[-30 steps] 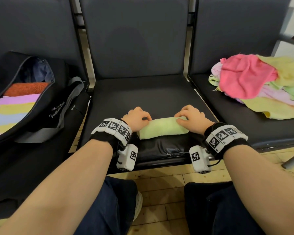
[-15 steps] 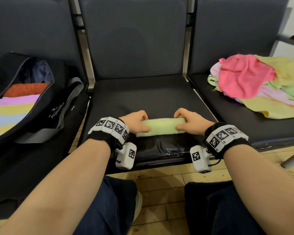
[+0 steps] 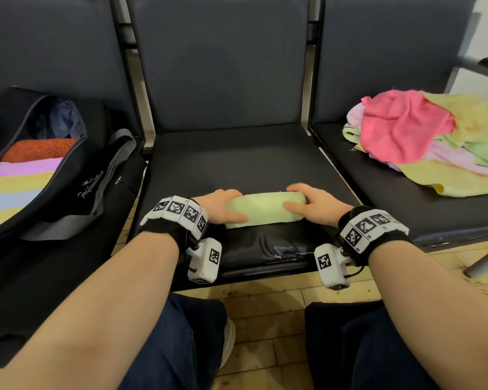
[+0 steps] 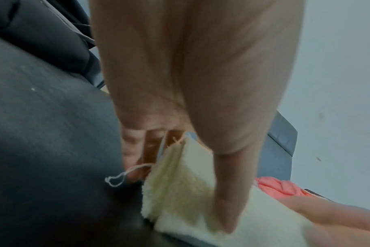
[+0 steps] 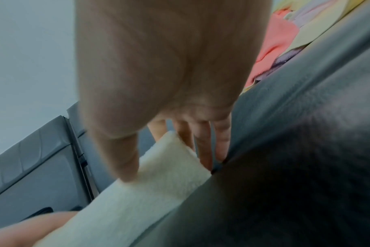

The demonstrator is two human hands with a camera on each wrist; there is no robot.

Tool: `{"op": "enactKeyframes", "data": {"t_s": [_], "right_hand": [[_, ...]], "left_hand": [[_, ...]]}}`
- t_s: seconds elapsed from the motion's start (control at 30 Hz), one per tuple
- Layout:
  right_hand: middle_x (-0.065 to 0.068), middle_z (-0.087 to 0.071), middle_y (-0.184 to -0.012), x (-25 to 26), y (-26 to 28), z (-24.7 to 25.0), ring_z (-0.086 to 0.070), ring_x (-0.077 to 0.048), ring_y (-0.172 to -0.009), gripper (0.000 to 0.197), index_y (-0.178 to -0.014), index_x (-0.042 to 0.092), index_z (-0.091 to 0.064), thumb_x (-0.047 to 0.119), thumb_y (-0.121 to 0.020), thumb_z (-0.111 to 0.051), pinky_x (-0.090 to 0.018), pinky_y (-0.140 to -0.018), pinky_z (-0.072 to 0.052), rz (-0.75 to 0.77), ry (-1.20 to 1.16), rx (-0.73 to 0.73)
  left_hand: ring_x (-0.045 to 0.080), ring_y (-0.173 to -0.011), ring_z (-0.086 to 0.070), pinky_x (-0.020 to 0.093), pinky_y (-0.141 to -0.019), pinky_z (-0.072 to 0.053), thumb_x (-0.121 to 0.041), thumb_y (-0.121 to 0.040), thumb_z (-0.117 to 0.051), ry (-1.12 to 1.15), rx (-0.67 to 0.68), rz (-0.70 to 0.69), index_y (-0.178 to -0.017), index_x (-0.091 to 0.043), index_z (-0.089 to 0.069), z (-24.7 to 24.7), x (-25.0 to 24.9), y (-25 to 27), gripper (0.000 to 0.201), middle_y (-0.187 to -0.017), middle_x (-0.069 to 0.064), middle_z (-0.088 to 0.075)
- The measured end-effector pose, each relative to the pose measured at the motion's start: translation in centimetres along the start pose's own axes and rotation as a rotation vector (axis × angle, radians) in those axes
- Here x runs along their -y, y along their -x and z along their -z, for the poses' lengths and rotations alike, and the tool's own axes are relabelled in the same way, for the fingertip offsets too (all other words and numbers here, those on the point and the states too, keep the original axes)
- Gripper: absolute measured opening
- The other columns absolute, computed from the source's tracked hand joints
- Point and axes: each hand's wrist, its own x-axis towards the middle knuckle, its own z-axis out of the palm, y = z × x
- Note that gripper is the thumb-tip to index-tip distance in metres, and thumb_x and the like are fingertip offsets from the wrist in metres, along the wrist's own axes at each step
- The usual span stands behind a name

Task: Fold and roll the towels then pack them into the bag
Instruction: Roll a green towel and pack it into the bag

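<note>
A light green towel (image 3: pixel 264 209), rolled into a short log, lies across the front of the middle seat (image 3: pixel 237 159). My left hand (image 3: pixel 223 206) grips its left end, thumb on the near side and fingers behind. My right hand (image 3: pixel 310 205) holds the right end the same way. In the left wrist view my thumb presses into the green towel (image 4: pixel 180 183), and a loose thread hangs from its end. In the right wrist view the green towel (image 5: pixel 148 183) sits between thumb and fingers. The open black bag (image 3: pixel 76 190) stands on the left seat with several rolled towels (image 3: pixel 26 175) inside.
A loose pile of pink, yellow and green towels (image 3: pixel 423 142) lies on the right seat. Dark seat backs rise behind all three seats. My knees and a wooden floor (image 3: pixel 268 313) are below the seat's front edge. A metal leg (image 3: pixel 485 263) angles down at the right.
My hands shifted from pressing on top of the roll to gripping its two ends with thumbs in front. The roll stays near the seat's front edge.
</note>
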Motion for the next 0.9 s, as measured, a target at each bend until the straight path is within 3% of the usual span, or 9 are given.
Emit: {"op": "enactKeyframes", "data": {"t_s": [0.13, 0.27, 0.37, 0.43, 0.53, 0.63, 0.73, 0.83, 0.9], "right_hand": [[-0.002, -0.053, -0.119, -0.2, 0.3, 0.1, -0.051, -0.021, -0.110, 0.066, -0.136, 0.026, -0.041, 0.022, -0.080, -0.075, -0.030, -0.094, -0.041, -0.006, 0.000, 0.087], [-0.005, -0.055, -0.122, -0.4, 0.1, -0.1, -0.052, -0.022, -0.107, 0.063, -0.136, 0.026, -0.039, 0.022, -0.083, -0.072, -0.032, -0.093, -0.042, 0.003, 0.030, 0.070], [-0.009, -0.051, -0.130, -0.3, -0.1, -0.1, -0.052, -0.024, -0.111, 0.073, -0.145, 0.020, -0.030, 0.024, -0.084, -0.071, -0.028, -0.092, -0.039, -0.006, 0.073, 0.011], [-0.011, -0.050, -0.129, -0.4, -0.3, 0.3, -0.053, -0.024, -0.105, 0.078, -0.148, 0.016, -0.025, 0.024, -0.085, -0.070, -0.026, -0.088, -0.039, -0.002, 0.036, -0.086], [-0.012, -0.055, -0.119, -0.5, -0.6, 0.9, -0.060, -0.023, -0.075, 0.069, -0.143, 0.014, -0.033, 0.014, -0.085, -0.070, -0.032, -0.069, -0.052, 0.042, -0.173, -0.233], [-0.013, -0.058, -0.118, -0.4, -0.7, 1.2, -0.067, -0.023, -0.069, 0.053, -0.125, 0.017, -0.048, -0.002, -0.081, -0.069, -0.036, -0.069, -0.058, 0.089, -0.448, -0.309], [-0.007, -0.056, -0.117, -0.4, -0.6, 1.2, -0.065, -0.025, -0.094, 0.052, -0.108, 0.022, -0.054, -0.016, -0.074, -0.068, -0.036, -0.075, -0.059, 0.068, -0.629, -0.323], [-0.004, -0.053, -0.117, -0.1, -0.4, 1.4, -0.058, -0.028, -0.111, 0.048, -0.105, 0.023, -0.055, -0.015, -0.076, -0.063, -0.038, -0.081, -0.057, 0.050, -0.781, -0.275], [-0.010, -0.052, -0.121, 0.3, -0.2, 1.7, -0.058, -0.028, -0.112, 0.029, -0.104, 0.019, -0.055, -0.003, -0.086, -0.059, -0.034, -0.081, -0.057, 0.012, -0.929, -0.227]], "left_hand": [[0.025, -0.111, -0.054, 0.040, -0.099, -0.044, -0.027, -0.083, -0.070, 0.011, 0.039, -0.028, -0.142, -0.023, -0.032, 0.1, -0.1, 0.3, 0.070, -0.125, 0.007, -0.054], [0.028, -0.112, -0.053, 0.044, -0.099, -0.044, -0.025, -0.083, -0.068, -0.037, 0.042, -0.009, -0.141, -0.025, -0.030, -0.1, -0.1, 0.1, 0.070, -0.123, 0.010, -0.054], [0.026, -0.106, -0.051, 0.040, -0.095, -0.045, -0.032, -0.079, -0.070, -0.005, -0.070, 0.018, -0.141, -0.027, -0.029, 0.2, 0.5, 0.1, 0.074, -0.123, 0.011, -0.050], [0.018, -0.088, -0.056, 0.027, -0.076, -0.049, -0.027, -0.081, -0.072, 0.149, -0.163, -0.007, -0.135, -0.017, -0.034, 0.7, 0.7, 0.0, 0.067, -0.116, 0.008, -0.054], [0.012, -0.058, -0.059, 0.020, -0.048, -0.047, -0.010, -0.084, -0.069, 0.537, -0.228, -0.033, -0.122, -0.009, -0.043, 1.2, 0.2, 0.0, 0.046, -0.091, 0.008, -0.063], [0.021, -0.072, -0.065, 0.025, -0.060, -0.059, 0.013, -0.084, -0.060, 0.968, -0.235, -0.023, -0.130, -0.006, -0.042, 1.4, -0.5, 0.1, 0.053, -0.104, 0.015, -0.059], [0.029, -0.097, -0.065, 0.033, -0.077, -0.060, 0.021, -0.082, -0.052, 1.128, -0.243, -0.016, -0.124, -0.012, -0.045, 1.3, -1.1, 0.2, 0.053, -0.121, 0.014, -0.052], [0.029, -0.103, -0.063, 0.038, -0.089, -0.055, 0.008, -0.086, -0.053, 1.262, -0.231, -0.001, -0.112, -0.014, -0.050, 1.4, -1.6, 0.3, 0.035, -0.118, 0.012, -0.054], [0.027, -0.105, -0.061, 0.039, -0.095, -0.052, -0.008, -0.092, -0.054, 1.359, -0.231, 0.019, -0.115, -0.013, -0.051, 1.6, -1.9, 0.5, 0.023, -0.113, 0.009, -0.053]]}}
